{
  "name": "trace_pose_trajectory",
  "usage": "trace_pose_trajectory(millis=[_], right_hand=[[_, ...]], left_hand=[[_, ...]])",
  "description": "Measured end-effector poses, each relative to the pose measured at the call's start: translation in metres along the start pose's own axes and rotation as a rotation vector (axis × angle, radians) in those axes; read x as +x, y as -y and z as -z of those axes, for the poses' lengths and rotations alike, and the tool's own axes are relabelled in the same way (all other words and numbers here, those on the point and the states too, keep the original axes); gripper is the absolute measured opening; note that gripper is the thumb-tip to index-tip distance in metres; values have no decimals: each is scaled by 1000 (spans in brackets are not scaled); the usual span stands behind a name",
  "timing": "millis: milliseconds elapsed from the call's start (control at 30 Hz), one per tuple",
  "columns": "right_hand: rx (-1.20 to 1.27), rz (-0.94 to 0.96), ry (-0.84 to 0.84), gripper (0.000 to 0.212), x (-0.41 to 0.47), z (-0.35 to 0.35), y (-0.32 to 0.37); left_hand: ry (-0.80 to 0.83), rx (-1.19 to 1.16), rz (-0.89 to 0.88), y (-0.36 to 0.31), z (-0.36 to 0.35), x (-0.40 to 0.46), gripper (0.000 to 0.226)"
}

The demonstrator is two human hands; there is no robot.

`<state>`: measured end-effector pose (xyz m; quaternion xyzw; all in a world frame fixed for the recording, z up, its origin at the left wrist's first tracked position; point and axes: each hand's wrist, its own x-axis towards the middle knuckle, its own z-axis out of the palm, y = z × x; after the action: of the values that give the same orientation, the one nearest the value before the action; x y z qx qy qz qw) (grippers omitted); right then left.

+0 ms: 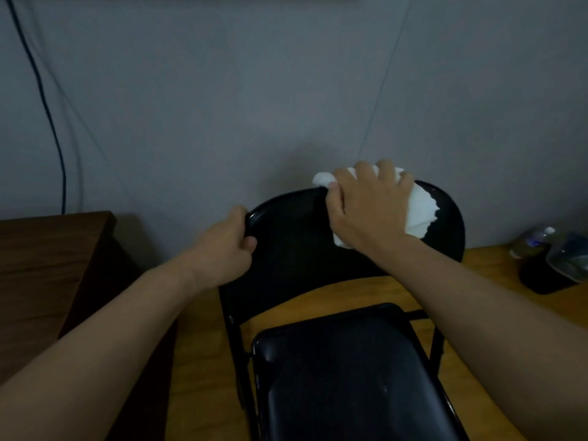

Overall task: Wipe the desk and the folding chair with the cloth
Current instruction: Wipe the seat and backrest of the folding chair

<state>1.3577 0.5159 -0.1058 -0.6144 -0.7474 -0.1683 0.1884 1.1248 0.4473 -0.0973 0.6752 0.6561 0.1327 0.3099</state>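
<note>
Single head view; looks forward and down, close over folding chair [318, 249]; wall behind.

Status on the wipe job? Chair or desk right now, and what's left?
In hand: the right hand presses the white cloth on the top of the chair's backrest, while the left hand grips its left edge to steady it. Left: the chair's seat has no cloth on it now. The dark desk at left is untouched now; whether it was already wiped cannot be told.
</note>
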Motion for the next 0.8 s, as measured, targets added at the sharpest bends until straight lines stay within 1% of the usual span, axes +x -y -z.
trace_pose_trajectory(millis=[33,100,200,233,267,300,333,367,433,467,500,567,633,667,733,800], right_hand=[[1,17,-4,44,0,1,9],[19,34,16,44,-3,5,22],[22,74,65,41,-7,8,35],[8,99,63,40,-8,8,37],[0,114,56,40,-10,6,39],[9,118,35,41,-11,5,40],[36,115,9,41,-12,4,38],[67,117,-16,41,-13,2,34],[88,139,-23,43,-16,-3,15],[81,136,-16,45,-17,-5,-1],[68,103,-15,46,-17,-8,-20],[41,-51,-20,49,-16,-14,-66],[43,-279,-12,52,-22,-22,-112],[90,-400,9,54,-27,-25,-129],[189,-542,2,58,-39,-34,-144],[209,-613,-39,58,-51,-38,-140]], left_hand=[[39,79,0,-5,6,4,21],[96,125,-38,-19,15,15,22],[100,26,-143,-47,17,32,23],[92,-17,-177,-56,15,36,28],[89,-47,-199,-62,13,40,38],[90,-51,-200,-64,10,43,48],[80,-21,-190,-62,6,45,49],[47,26,-188,-59,3,48,41],[-27,135,-157,-51,-2,52,12],[-48,174,-124,-48,-3,53,6],[-45,191,-105,-46,-4,53,8],[-3,172,-90,-44,-3,54,9],[16,185,-96,-45,-2,53,8],[18,181,-98,-44,-2,54,9],[44,168,-84,-47,2,53,12],[115,101,-33,-49,7,52,17]])
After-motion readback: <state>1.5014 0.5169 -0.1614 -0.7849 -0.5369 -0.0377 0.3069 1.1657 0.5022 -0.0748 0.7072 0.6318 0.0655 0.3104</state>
